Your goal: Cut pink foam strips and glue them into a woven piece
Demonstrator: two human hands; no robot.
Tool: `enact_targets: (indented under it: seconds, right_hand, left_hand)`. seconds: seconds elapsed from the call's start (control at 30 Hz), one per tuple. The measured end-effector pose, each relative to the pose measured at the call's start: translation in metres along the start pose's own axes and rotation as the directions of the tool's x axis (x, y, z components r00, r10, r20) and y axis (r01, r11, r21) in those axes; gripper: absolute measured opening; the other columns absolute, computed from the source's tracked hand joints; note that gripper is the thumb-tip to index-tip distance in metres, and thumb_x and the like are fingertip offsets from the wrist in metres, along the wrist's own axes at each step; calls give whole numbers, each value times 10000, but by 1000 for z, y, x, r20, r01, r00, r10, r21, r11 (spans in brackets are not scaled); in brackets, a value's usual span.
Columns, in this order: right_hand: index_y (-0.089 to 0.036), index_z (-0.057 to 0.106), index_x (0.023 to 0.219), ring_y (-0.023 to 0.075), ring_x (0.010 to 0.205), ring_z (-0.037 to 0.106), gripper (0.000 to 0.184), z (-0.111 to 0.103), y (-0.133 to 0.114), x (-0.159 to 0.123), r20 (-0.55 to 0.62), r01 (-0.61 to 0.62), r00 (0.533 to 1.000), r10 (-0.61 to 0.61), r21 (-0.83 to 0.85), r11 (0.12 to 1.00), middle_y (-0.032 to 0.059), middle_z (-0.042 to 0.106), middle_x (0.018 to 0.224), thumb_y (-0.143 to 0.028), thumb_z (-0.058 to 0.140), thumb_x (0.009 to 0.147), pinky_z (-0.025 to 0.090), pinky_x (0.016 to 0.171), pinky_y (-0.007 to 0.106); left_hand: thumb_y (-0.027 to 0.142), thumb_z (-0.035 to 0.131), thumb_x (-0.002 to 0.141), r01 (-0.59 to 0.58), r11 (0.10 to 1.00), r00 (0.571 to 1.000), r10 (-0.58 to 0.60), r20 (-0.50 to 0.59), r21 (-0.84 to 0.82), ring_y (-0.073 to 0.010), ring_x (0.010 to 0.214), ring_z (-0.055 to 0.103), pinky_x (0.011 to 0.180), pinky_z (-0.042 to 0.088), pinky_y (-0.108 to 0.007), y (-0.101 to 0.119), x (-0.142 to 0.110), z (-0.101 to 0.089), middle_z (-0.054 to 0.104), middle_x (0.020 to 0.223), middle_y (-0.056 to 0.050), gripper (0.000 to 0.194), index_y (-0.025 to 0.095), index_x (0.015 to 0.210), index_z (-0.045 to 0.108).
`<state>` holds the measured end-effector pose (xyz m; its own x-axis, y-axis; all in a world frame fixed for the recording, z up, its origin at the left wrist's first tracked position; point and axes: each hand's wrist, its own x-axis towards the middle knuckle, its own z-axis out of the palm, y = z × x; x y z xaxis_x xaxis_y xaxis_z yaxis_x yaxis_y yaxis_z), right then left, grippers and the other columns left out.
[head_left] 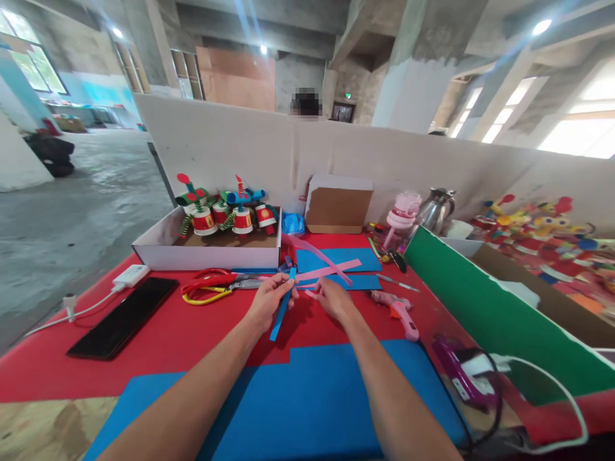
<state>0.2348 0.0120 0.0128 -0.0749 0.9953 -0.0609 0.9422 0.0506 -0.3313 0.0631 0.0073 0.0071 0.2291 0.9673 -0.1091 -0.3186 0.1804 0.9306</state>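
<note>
My left hand [270, 299] pinches a narrow blue paper strip [280, 317], which slants down toward me over the red table covering. To its right, my right hand [332, 298] has its fingers curled closed around the end of a pink paper strip [311, 293]; much of that end is hidden. Longer pink strips [331, 269] cross just beyond both hands, one of them curving upward. They lie over blue paper sheets [368, 259]. Red-and-yellow-handled scissors [211, 288] rest left of my left hand. A pink glue gun [401, 310] lies right of my right hand.
A white box [206, 258] holds several paper-cup figures [204, 221]. A black phone [123, 318] and white charger [131, 275] lie at left. At right are a green-sided box [480, 320], a purple power strip [464, 374] and cables. A white partition [230, 147] stands behind.
</note>
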Motion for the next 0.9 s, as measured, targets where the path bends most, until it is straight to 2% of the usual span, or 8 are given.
enact_targets:
  seconds: [0.13, 0.23, 0.4, 0.53, 0.7, 0.77, 0.9]
  right_hand:
    - [-197, 650, 901, 187, 863, 647, 29, 4, 1, -1, 24, 20, 999, -21, 7, 1000, 50, 707, 907, -193, 620, 902, 366, 643, 251]
    - [-194, 652, 876, 205, 902, 640, 40, 5, 2, -1, 11, 33, 999, -33, -8, 999, 69, 701, 944, -162, 630, 887, 375, 679, 265]
    - [-189, 640, 837, 226, 929, 634, 93, 6, 2, -3, 12, 70, 998, -70, -17, 997, 96, 700, 955, -223, 608, 917, 390, 726, 283]
    - [-184, 625, 855, 220, 916, 629, 99, 8, 1, -5, 10, 103, 995, -103, 10, 995, 89, 703, 930, -90, 596, 868, 392, 736, 288]
    - [-189, 598, 796, 187, 847, 627, 105, 9, 3, -2, -49, 155, 988, -148, 249, 956, 49, 695, 856, -112, 592, 868, 423, 736, 281]
    - [-198, 577, 758, 164, 780, 630, 119, 8, 5, -1, -70, 165, 986, -149, 406, 899, 13, 673, 789, -131, 597, 854, 446, 712, 267]
    - [-218, 552, 773, 124, 526, 555, 123, 5, 7, -1, -30, 92, 995, -97, 677, 730, -56, 566, 601, -274, 559, 882, 424, 516, 223]
  left_hand:
    - [426, 793, 640, 32, 999, 999, -32, 19, 27, -74, 402, 510, 417, 370, -181, -3, -1, 1, 631, 546, 31, 365, 175, 763, 558]
    - [422, 786, 654, 47, 998, 999, -48, 17, 51, -77, 409, 520, 422, 381, -186, -4, 0, 0, 633, 557, 32, 352, 175, 764, 560]
    - [439, 792, 642, 42, 997, 999, -42, 5, 63, -74, 398, 504, 410, 372, -189, -5, 1, -1, 624, 548, 34, 373, 174, 755, 554]
    - [447, 802, 621, 50, 997, 999, -50, -9, 59, -77, 395, 497, 412, 377, -190, -6, 1, 0, 620, 536, 37, 395, 174, 786, 570]
    - [418, 796, 633, 40, 996, 999, -39, -16, 74, -74, 435, 521, 450, 400, -190, -7, 1, 0, 638, 586, 21, 347, 166, 758, 593]
    - [409, 799, 632, 54, 995, 998, -52, -19, 85, -75, 447, 530, 460, 413, -192, -8, 2, -1, 645, 602, 17, 341, 163, 753, 597]
    - [419, 804, 625, 87, 992, 996, -84, -29, 94, -82, 435, 527, 445, 412, -192, -10, 2, -2, 635, 568, 25, 359, 169, 769, 590]
